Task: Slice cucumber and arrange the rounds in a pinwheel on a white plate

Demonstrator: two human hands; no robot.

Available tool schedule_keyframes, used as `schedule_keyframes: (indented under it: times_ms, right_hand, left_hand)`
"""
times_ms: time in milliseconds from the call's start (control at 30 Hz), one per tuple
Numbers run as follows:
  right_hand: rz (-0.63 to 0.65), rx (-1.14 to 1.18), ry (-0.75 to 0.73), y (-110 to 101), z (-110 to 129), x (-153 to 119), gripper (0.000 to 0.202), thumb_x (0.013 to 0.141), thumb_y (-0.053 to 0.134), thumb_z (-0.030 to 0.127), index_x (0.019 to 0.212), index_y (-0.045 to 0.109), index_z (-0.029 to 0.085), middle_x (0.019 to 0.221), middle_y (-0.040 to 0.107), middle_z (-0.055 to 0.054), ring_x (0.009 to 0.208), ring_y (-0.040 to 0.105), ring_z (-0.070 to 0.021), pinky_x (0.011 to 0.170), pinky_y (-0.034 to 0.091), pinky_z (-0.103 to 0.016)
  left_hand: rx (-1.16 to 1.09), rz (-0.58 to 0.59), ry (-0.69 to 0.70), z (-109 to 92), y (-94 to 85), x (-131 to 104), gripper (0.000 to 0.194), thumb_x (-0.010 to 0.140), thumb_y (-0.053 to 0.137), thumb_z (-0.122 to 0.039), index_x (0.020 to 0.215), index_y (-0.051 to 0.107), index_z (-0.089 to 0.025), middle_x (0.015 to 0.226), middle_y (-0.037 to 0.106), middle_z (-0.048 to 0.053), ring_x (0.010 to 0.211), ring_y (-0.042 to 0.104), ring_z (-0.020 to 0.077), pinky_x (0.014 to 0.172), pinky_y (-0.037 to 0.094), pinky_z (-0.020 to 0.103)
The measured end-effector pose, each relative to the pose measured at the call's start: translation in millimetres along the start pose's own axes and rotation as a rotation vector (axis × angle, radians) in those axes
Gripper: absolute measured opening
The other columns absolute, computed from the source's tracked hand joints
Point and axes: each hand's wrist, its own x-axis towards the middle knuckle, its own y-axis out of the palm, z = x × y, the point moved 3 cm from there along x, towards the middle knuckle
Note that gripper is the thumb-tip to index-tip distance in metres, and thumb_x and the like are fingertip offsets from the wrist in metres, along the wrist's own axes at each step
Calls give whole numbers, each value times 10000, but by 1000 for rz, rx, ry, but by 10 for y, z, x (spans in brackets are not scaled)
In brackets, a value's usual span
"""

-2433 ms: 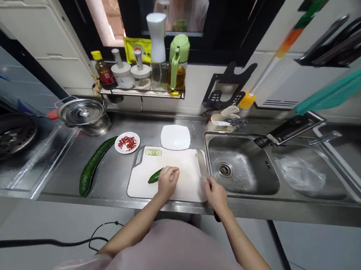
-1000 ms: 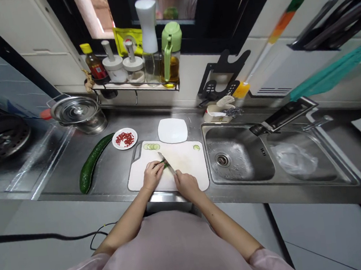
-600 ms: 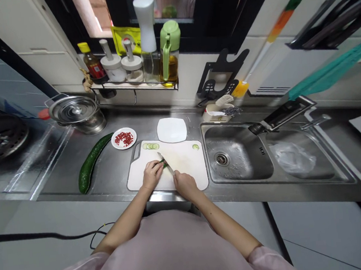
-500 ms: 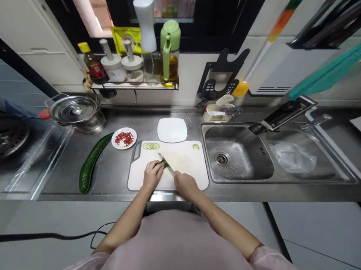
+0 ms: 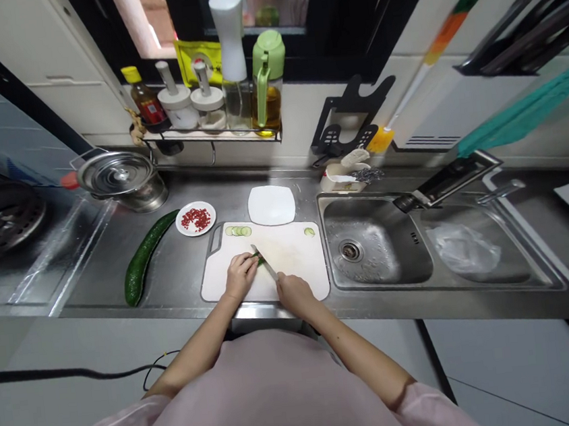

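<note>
On the white cutting board, my left hand presses its fingers on a small dark green piece, mostly hidden by them. My right hand is closed round the handle of a knife, whose blade slants up and left against the piece. Several pale green slices lie in a row at the board's upper left, and a small pile of green pieces is at its upper right. A long cucumber rests on the steel counter to the left.
Behind the board are a plate of red pieces and a white square dish. A lidded pot stands back left. To the right is a sink with a faucet. Bottles stand on a wall rack.
My right hand and the knife have shifted very slightly to the right and down. My left hand keeps its place on the green piece.
</note>
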Motion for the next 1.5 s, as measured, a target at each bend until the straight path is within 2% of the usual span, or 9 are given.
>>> schedule_keyframes:
  times_ms: [267, 1067, 1500]
  right_hand:
    - [7, 9, 8, 0, 63, 144, 297, 960, 317, 165, 1137, 550, 116, 1010, 684, -174, 954, 658, -247, 760, 445, -313]
    - [2, 5, 4, 88, 56, 235, 299, 944, 336, 154, 1136, 563, 115, 1014, 687, -168, 969, 660, -239, 775, 458, -310]
    - [-51, 9, -4, 156, 88, 396, 300, 926, 351, 132, 1133, 567, 111, 1000, 693, -162, 983, 664, -236, 785, 476, -310]
  left_hand:
    - [-4, 1, 6, -5, -2, 8, 221, 927, 500, -294, 981, 703, -226, 979, 665, 71, 921, 595, 183, 837, 510, 369]
    - [4, -18, -1, -14, -17, 24, 214, 927, 505, -293, 958, 703, -220, 989, 673, 74, 916, 604, 181, 829, 513, 367]
    - [-1, -33, 23, -22, 2, 12, 202, 923, 506, -274, 970, 695, -220, 968, 673, 69, 916, 606, 182, 836, 516, 367]
